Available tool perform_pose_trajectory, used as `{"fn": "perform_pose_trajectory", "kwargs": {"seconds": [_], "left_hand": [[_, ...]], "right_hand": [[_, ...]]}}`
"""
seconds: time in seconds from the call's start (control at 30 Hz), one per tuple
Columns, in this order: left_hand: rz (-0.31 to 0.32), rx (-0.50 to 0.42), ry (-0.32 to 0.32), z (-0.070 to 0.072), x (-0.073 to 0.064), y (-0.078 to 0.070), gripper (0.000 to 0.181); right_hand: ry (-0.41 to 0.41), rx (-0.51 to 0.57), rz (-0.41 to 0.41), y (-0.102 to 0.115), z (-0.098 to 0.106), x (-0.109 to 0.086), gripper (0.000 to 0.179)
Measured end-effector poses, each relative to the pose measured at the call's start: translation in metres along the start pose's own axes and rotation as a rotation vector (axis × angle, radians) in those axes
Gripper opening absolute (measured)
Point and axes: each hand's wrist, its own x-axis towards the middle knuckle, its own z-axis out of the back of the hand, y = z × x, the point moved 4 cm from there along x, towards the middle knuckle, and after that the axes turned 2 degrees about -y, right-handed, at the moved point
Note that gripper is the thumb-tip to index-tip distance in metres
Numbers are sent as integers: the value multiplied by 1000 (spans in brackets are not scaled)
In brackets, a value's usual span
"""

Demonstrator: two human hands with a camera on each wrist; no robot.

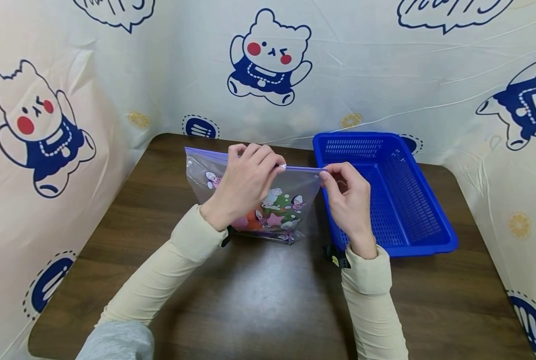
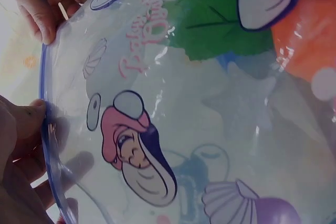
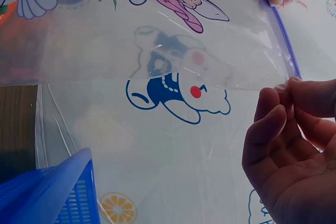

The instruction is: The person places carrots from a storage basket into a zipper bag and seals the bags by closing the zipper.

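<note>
A clear zip bag with a purple zip strip stands upright on the table, printed with cartoon oysters, shells and lettering. Orange and green patches show low on it; whether these are print or contents I cannot tell. My left hand reaches over the top edge and pinches the zip strip near its middle, thumb on the near side. At the bag's top right corner, my right hand pinches the end of the strip between thumb and fingers. The left wrist view shows the bag's printed face close up.
A blue plastic basket with slotted walls sits right of the bag, beside my right hand. Dark wood table lies under everything. Pale sheeting printed with cartoon bears hangs behind and at both sides.
</note>
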Motion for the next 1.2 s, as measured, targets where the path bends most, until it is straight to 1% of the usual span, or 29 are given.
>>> {"fn": "perform_pose_trajectory", "kwargs": {"seconds": [0.23,0.47,0.6,0.8,1.2], "left_hand": [[-4,0,-18,3,-3,5,16],[-4,-2,-20,7,-6,11,14],[8,-5,-10,8,-8,14,15],[20,-3,-20,13,-11,20,15],[60,-20,-21,19,-18,32,14]], "right_hand": [[3,-9,0,0,0,0,13],[-6,-10,0,0,1,0,13],[-14,-4,4,-1,1,1,13],[-27,8,9,-2,2,2,13],[-37,18,-10,-6,4,2,14]]}}
